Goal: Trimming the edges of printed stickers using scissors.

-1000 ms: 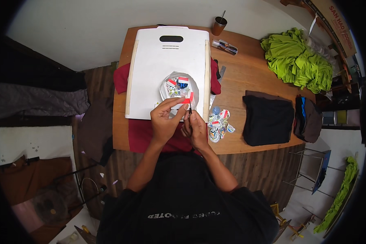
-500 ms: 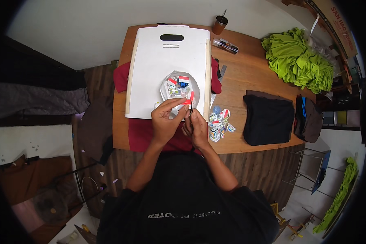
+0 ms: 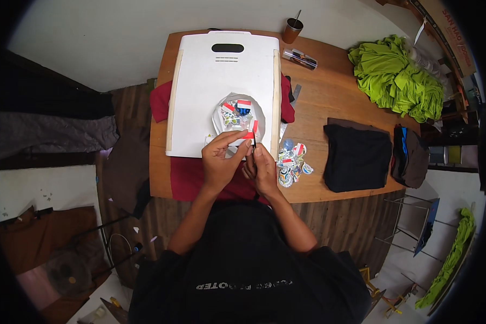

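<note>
My left hand [image 3: 220, 162] pinches a red-and-white sticker [image 3: 247, 136] between thumb and fingers. Close beside it, my right hand [image 3: 262, 168] is closed around a slim dark tool [image 3: 254, 139], probably small scissors, whose tip meets the sticker's edge. Just beyond the hands, a round white bowl-like container [image 3: 217, 120] holds several cut stickers, some red and white, one blue. It rests on a white board [image 3: 196, 81] with a slot at its far end. To the right of my right hand lies a loose heap of colourful stickers [image 3: 289, 167] on the wooden table [image 3: 308, 116].
Dark red cloth [image 3: 184, 175] shows under the board. Folded black cloth [image 3: 356, 156] lies at the right, with a lime-green cloth pile [image 3: 397, 81] behind. A metal ruler [image 3: 296, 93], a clear tube-shaped pack [image 3: 300, 59] and a brown cup [image 3: 292, 31] stand or lie beside the board.
</note>
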### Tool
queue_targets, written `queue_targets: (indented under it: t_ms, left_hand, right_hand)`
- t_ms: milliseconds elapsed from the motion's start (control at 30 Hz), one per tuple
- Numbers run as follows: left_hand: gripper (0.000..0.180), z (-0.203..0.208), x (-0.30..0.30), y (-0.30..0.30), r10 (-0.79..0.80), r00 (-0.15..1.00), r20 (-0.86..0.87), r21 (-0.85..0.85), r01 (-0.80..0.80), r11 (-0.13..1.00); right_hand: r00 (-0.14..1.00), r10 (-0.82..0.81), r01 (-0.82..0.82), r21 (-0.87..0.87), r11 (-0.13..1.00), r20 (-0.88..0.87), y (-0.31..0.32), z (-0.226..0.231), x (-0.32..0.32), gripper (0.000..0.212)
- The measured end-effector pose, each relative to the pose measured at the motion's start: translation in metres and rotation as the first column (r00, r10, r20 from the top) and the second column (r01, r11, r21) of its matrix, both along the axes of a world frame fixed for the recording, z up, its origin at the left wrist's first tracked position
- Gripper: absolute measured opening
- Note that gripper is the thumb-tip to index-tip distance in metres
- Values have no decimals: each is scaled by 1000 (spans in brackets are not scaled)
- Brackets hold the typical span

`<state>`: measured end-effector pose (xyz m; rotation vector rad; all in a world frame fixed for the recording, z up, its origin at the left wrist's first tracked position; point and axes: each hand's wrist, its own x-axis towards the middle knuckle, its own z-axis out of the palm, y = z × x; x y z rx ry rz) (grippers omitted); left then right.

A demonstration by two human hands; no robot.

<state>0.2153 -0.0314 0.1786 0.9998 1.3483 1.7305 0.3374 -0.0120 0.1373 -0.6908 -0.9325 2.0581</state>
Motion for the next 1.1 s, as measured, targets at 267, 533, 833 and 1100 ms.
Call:
queue_targets:
  t_ms: [267,533,833,1100]
  left_hand:
    - [30,-3,-3,3,13,1000,-4,-12,-13,1000]
    - [28,-2,-9,7,52,999,5,-103,-51,993]
    - [29,-5,-8,8,31,999,15,-41,-30,999]
    - [29,-5,-9,7,18,1000,7,-36,-17,999]
  right_hand:
    - [1000,0,0,-22,1000,-21,4,-5,-4,28]
    - [999,42,-42,-69,997,1,5,-10,-4,32]
    - [999,33,-33,-50,998,-17,6,-10,-7,31]
    - [1000,25,-26,-26,999,-11,6,-5,-8,29]
